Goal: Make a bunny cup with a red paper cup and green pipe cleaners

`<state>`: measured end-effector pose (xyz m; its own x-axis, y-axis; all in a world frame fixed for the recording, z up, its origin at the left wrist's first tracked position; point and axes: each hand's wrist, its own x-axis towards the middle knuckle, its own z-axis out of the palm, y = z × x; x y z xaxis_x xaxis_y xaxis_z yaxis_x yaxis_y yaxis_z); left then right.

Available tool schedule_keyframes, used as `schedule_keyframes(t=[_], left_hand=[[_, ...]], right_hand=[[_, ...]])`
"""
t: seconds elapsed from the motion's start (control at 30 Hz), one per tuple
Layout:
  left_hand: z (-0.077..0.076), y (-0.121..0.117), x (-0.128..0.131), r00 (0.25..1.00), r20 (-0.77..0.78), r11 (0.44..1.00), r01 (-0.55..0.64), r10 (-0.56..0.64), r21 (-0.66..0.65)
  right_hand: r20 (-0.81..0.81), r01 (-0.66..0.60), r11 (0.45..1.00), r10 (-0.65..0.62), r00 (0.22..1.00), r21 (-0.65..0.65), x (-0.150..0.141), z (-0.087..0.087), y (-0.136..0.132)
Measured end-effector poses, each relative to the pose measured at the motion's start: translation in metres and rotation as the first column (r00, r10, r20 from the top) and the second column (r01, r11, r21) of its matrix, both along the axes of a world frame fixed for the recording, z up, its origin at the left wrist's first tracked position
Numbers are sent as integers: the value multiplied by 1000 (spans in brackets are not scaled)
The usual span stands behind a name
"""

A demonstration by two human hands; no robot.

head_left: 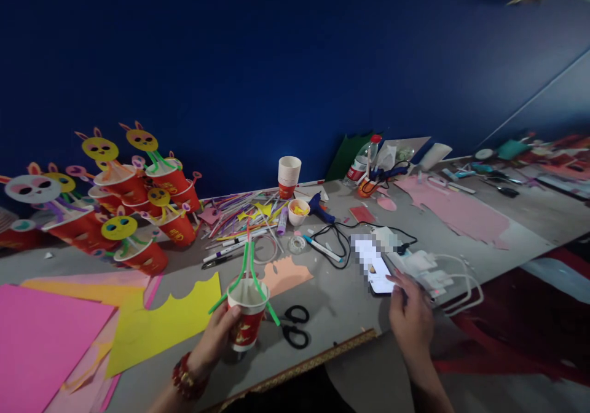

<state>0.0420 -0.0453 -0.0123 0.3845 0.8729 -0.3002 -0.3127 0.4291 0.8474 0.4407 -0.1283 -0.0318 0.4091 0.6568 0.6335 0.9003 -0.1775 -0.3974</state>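
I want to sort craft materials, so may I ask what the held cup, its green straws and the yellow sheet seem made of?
Cup: probably paper, smooth; the pale rim and printed red side suggest a disposable one.
Green straws: likely smooth plastic, from their even colour and bends.
Yellow sheet: matte paper or card, flat with cut edges; thin foam is possible.

From my end I count two hands: one cup (246, 327) in the left hand (221, 333), one pair of scissors (295, 322) just right of it, one phone (378, 275) at the right hand (412, 314). Beyond the left hand, one stack of cups (289, 173); farther left, at least six rabbit faces (100, 145).
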Motion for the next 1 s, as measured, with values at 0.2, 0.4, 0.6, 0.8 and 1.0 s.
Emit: schedule_keyframes(t=[0.2,0.4,0.6,0.8,1.0], left_hand=[[1,0,-1,1000,14,1000,-1,1,12],[5,1,0,1000,2,999,-13,13,31],[0,1,-3,1000,-12,999,-16,16,33],[-5,-2,-6,974,-165,961,188,-156,202],[-5,1,-9,940,-232,907,312,-251,283]], right_hand=[[31,7,1000,-7,999,-15,2,-2,5],[47,-10,1000,11,999,-17,6,-2,9],[20,-31,999,32,999,-35,7,0,4],[-32,-86,996,86,996,-13,4,4,-1],[-28,-46,997,44,999,-66,8,0,2]])
